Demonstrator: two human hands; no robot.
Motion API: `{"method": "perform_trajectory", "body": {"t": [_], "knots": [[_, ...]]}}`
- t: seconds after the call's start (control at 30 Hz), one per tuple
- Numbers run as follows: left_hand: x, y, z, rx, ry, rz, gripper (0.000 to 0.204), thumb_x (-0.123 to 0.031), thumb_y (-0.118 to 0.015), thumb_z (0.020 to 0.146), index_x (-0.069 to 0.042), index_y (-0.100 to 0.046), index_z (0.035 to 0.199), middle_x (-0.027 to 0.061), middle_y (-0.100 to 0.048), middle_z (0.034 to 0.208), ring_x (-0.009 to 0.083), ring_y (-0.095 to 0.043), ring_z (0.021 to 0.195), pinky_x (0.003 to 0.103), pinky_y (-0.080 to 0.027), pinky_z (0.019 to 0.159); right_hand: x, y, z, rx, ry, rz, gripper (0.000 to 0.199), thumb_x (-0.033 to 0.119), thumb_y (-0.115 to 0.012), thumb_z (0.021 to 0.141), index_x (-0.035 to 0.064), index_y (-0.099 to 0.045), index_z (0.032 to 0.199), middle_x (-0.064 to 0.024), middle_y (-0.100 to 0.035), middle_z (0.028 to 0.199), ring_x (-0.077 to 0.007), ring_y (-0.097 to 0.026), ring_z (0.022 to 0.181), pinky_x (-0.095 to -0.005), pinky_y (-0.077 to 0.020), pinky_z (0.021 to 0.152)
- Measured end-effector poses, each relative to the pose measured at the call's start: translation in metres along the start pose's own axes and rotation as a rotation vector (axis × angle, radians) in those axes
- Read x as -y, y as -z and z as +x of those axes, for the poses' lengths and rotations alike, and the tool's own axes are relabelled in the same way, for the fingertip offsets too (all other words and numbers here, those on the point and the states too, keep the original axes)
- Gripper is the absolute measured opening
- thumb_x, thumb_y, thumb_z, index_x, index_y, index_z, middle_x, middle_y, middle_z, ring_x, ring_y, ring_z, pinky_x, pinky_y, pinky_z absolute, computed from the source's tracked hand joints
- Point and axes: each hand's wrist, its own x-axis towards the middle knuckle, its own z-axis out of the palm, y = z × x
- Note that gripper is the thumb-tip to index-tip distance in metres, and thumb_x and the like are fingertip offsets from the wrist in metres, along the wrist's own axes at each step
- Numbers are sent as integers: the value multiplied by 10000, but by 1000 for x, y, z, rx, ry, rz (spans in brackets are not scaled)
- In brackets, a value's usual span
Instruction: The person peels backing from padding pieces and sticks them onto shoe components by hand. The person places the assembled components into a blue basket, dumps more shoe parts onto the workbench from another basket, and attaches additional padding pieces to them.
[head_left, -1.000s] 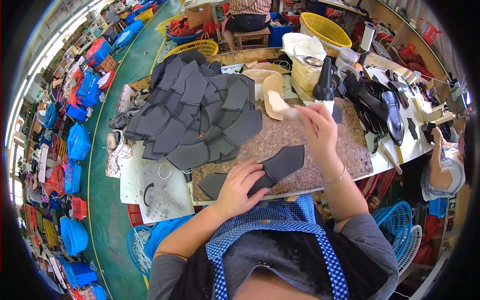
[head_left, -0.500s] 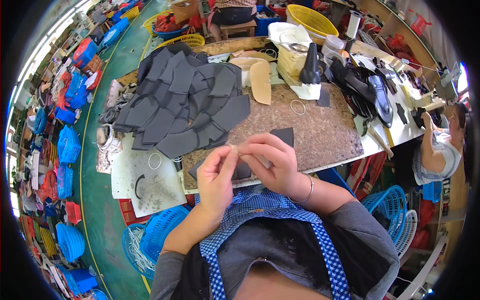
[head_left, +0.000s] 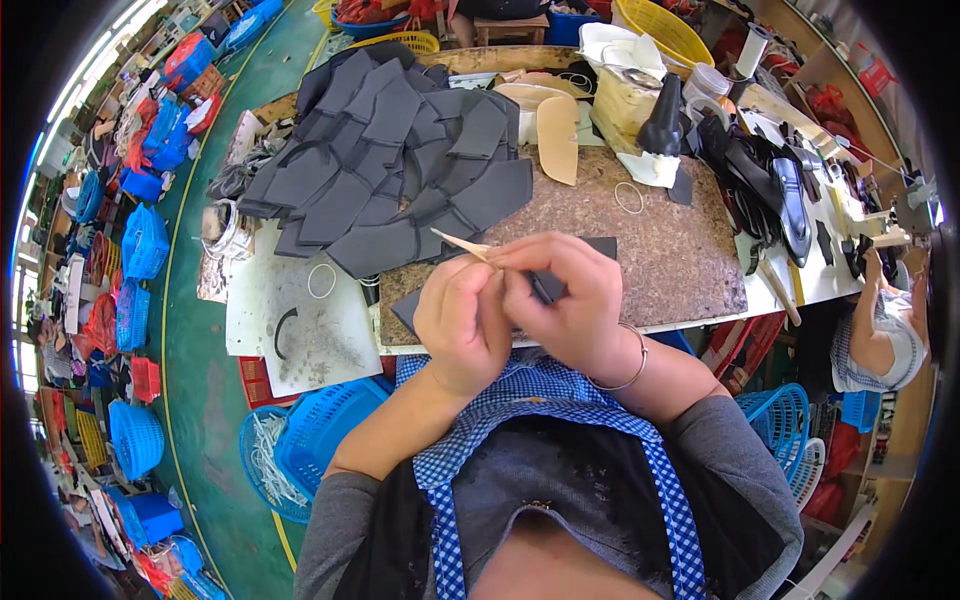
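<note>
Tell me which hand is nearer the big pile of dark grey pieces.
Left. The left hand sits just below the pile of dark grey pieces, near its lower edge; the right hand is farther off, to the pile's lower right.

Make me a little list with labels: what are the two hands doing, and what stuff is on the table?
Left hand: closed on a thin pale stick
Right hand: pinching a small dark piece
Table: brown speckled top
Behind the hands: pile of dark grey cut pieces
Also there: tan insole, black bottle
Floor, left: blue basket
</note>
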Motion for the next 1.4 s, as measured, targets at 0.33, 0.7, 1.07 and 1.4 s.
{"method": "perform_trajectory", "body": {"t": [0.33,0.7,1.07,1.4], "knots": [[28,14,-32,230,1025,-1462,174,-112,-403,986,-15,-525,911,143,-633,982,192,-643,787,318,-538,741,-78,21,-35,-35,-1563,1351,237,154,-481,941,-41,-567,1046,-154,-641,1011,-266,-642,914,-423,-515,855],[15,23,-16,133,884,-1028,186,-123,-422,952,-24,-512,821,110,-573,893,163,-580,730,271,-470,636,-42,128,-47,827,-528,-434,347,168,-737,774,10,-584,1043,-132,-624,983,-202,-632,865,-301,-501,791],[44,16,-24,538,696,-859,708,-290,-800,764,-21,-431,1305,132,-481,1305,211,-513,1139,338,-413,948,-39,38,-25,194,-855,819,199,27,-698,836,12,-593,1005,-43,-662,914,-136,-645,830,-275,-530,726],[56,21,-59,613,869,-33,202,-168,-712,849,-32,-562,843,41,-584,667,107,-574,593,285,-438,537,-84,33,-70,274,-600,-161,217,160,-774,751,14,-627,813,-110,-620,811,-218,-625,710,-329,-483,604]]}}
